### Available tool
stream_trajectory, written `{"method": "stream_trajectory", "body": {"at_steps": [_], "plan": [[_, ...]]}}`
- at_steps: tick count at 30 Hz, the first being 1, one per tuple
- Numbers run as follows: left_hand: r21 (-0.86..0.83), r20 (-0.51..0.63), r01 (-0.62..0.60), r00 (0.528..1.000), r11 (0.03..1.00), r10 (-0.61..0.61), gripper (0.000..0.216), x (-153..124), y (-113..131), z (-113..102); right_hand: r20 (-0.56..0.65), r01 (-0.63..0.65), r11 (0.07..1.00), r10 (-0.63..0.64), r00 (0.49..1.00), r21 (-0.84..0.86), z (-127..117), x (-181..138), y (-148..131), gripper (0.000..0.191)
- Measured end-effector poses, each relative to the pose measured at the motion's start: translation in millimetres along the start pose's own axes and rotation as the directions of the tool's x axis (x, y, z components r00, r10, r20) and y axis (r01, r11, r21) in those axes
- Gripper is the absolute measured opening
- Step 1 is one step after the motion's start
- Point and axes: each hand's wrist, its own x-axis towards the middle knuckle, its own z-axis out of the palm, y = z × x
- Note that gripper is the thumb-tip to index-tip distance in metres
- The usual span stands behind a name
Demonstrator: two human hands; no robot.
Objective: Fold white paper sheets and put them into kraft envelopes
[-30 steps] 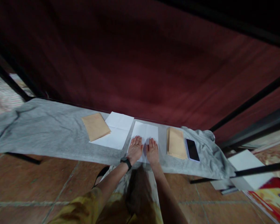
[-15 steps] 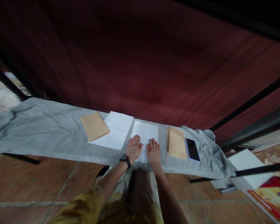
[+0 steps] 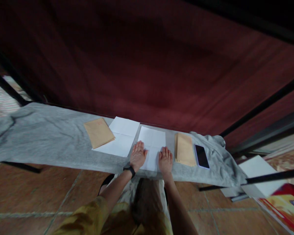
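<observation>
A creased white sheet of paper (image 3: 153,139) lies unfolded on the grey cloth in front of me. My left hand (image 3: 138,156) rests flat on its left edge, fingers stretched out and thumb apart. On the opposite edge my right hand (image 3: 165,160) lies palm down, its fingers straight. Neither hand grips anything. Left of this sheet is another creased white sheet (image 3: 123,137), partly covered by brown envelopes (image 3: 99,133). To the right of my right hand sits a stack of brown envelopes (image 3: 185,149).
A phone (image 3: 202,156) with a dark screen lies right of the envelope stack. The grey cloth (image 3: 51,140) covers a narrow table, bunched at its right end. Behind it hangs a dark red curtain (image 3: 137,71). Black metal bars (image 3: 262,106) and a red-yellow box (image 3: 287,205) are at the right.
My hands have slid apart across the paper, the left one to the left and the right one to the right, out to its edges. The envelopes and phone stay put.
</observation>
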Motion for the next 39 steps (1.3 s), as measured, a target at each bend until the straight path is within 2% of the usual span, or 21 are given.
{"method": "stream_trajectory", "body": {"at_steps": [8, 15, 29, 34, 39], "plan": [[-0.013, -0.004, 0.019, 1.000, 1.000, -0.019, 0.062, -1, -3, -3, -0.058, -0.023, 1.000, 0.023, 0.998, -0.008, 1, -3, 3, 0.054], [0.015, -0.007, 0.010, 1.000, 1.000, -0.010, 0.063, -1, -4, -1, -0.039, -0.029, 0.999, 0.027, 0.999, -0.044, -1, -3, 1, 0.054], [-0.013, -0.023, 0.023, 0.999, 1.000, -0.023, 0.061, 4, 0, -5, -0.043, -0.072, 0.997, 0.073, 0.996, 0.022, 1, 1, 4, 0.055], [-0.036, -0.024, -0.077, 0.997, 0.996, 0.076, 0.061, 12, 10, -1, -0.013, -0.034, 0.999, 0.034, 0.999, 0.038, 0, 12, -3, 0.055], [-0.077, -0.006, -0.203, 0.979, 0.976, 0.203, 0.055, 19, 22, 2, 0.053, 0.090, 0.993, -0.093, 0.994, 0.071, 0, 26, -16, 0.052]]}}
